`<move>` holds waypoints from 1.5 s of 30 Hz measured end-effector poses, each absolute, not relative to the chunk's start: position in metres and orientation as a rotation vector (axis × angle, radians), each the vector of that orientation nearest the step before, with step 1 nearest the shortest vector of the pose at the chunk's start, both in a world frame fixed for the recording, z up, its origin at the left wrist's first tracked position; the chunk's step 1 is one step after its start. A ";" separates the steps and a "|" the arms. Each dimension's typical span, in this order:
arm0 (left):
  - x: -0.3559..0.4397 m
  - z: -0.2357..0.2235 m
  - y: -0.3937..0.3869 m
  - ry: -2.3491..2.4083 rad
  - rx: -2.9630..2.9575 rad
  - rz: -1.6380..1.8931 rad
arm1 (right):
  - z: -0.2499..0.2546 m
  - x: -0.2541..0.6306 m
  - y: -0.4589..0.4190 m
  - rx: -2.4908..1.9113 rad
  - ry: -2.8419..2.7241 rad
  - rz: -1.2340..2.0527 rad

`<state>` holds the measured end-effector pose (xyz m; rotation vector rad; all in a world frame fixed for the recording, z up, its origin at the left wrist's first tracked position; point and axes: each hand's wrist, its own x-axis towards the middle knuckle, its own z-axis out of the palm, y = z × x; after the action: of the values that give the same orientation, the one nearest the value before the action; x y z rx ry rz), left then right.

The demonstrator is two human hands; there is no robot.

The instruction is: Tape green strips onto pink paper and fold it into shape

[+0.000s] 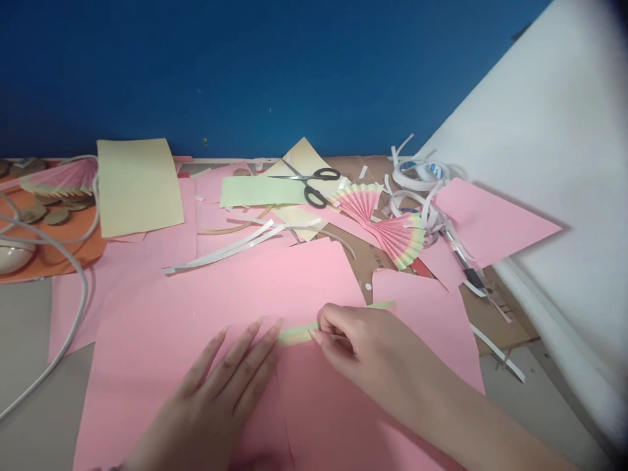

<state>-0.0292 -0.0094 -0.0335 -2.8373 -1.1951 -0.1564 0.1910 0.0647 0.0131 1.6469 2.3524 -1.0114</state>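
Note:
My left hand [220,376] lies flat on a large pink paper sheet [161,327], fingers stretched out, the fingertips beside the left end of a narrow green and yellow paper strip [296,333]. The strip runs along the top edge of a darker pink sheet [338,405] and passes beneath my right hand [363,340]. That hand is closed in a pinch at the strip, thumb and index finger touching it. A thin pale sliver shows by the fingers, but what they hold is not clear.
Behind the hands lie black-handled scissors [314,185], a pleated pink paper fan [375,226], white tape rolls [419,173] and a craft knife [461,258]. White strips [226,252] rest on the pink sheets. At left are a yellow sheet [140,190], a white cable [81,294] and coins [57,216].

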 end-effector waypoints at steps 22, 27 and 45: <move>-0.027 -0.037 -0.012 -1.219 -2.794 -0.201 | 0.016 0.192 0.064 1.657 2.327 -0.977; -0.027 -0.037 -0.013 -1.186 -2.804 -0.184 | 0.017 0.193 0.062 1.653 2.323 -1.007; -0.025 -0.036 -0.016 -1.276 -2.846 -0.189 | 0.009 0.192 0.059 1.634 2.410 -0.871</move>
<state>-0.0253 -0.0165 -0.0360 -2.8465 -1.2765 -0.1892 0.1915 0.0592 0.0089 1.6344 2.4096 -0.8709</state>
